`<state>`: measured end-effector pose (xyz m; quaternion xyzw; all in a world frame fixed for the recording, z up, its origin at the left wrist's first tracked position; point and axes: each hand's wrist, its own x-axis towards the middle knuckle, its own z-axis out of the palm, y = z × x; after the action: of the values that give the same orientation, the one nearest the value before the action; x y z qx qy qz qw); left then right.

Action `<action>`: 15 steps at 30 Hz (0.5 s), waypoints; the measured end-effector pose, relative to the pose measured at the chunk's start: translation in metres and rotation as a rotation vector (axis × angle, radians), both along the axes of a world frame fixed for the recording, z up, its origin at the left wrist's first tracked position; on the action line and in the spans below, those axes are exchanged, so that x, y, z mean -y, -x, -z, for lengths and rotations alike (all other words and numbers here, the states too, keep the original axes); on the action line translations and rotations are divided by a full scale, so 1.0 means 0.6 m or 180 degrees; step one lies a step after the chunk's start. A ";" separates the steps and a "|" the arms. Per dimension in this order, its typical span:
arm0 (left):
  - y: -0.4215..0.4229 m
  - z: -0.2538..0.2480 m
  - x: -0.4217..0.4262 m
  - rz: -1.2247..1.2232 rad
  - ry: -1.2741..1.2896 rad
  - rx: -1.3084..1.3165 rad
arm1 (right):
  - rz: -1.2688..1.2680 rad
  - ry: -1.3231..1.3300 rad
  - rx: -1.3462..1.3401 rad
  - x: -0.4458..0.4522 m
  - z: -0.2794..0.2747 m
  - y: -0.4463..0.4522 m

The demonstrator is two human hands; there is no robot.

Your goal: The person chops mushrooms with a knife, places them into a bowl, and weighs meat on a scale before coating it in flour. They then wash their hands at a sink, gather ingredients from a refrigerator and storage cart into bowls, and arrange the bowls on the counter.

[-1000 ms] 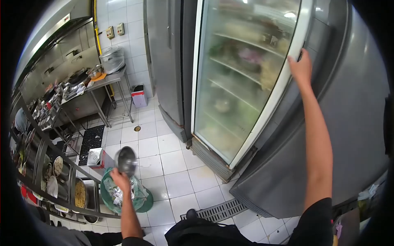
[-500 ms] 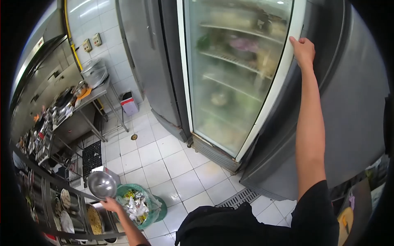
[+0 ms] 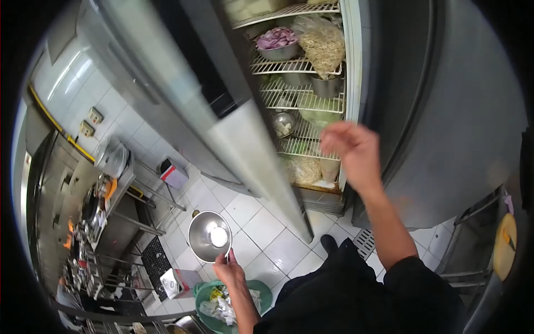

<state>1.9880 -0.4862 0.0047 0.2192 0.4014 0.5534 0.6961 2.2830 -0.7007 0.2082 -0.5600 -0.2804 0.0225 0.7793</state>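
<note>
My left hand [image 3: 228, 271] grips a shiny steel bowl [image 3: 203, 239] by its near rim, its inside facing up towards me. My right hand [image 3: 356, 156] is in front of the open fridge, off the door, loosely curled and a little blurred, with nothing visible in it. The fridge door [image 3: 256, 150] has swung out to the left. On the wire shelves [image 3: 297, 65] are a metal bowl of sliced purple onions [image 3: 278, 42], a plastic bag of pale shredded food [image 3: 322, 50], a metal pot [image 3: 326, 87] and a small bowl with white pieces [image 3: 284, 123].
Below my left hand stands a green bin [image 3: 203, 320] lined with a bag of waste. A white box [image 3: 175, 283] is beside it. Grey cabinet doors flank the fridge. A steel table [image 3: 125, 183] and a stove with flames [image 3: 69, 236] are at left. A floor drain [image 3: 364, 243] lies near my feet.
The glass fridge door has swung open to the left, and my right hand has let go of its edge. The bowl in my left hand has moved right, and the view has shifted.
</note>
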 end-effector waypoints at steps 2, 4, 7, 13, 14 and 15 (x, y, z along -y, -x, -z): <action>0.000 0.005 -0.015 0.0144 0.0021 -0.0082 | -0.0186 0.0467 -0.0379 -0.048 0.114 -0.026; -0.003 0.007 -0.022 0.0148 0.0083 -0.0243 | -0.0147 0.0987 -0.0393 -0.092 0.221 -0.070; -0.021 -0.041 -0.008 0.0541 -0.0393 0.0038 | -0.0053 0.1568 -0.0275 -0.154 0.297 -0.111; 0.050 -0.021 -0.121 0.0216 -0.0047 -0.0462 | 0.0376 0.1540 0.1084 -0.209 0.186 -0.173; 0.060 -0.033 -0.142 0.0206 -0.0041 -0.0609 | 0.0787 0.1532 0.1592 -0.214 0.156 -0.188; 0.066 -0.049 -0.157 0.0031 0.0221 -0.0274 | 0.1190 0.1497 0.2104 -0.219 0.133 -0.205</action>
<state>1.9485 -0.3918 0.0341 0.2205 0.4488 0.5258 0.6881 2.4060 -0.5693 0.1284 -0.7401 -0.3957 -0.2358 0.4899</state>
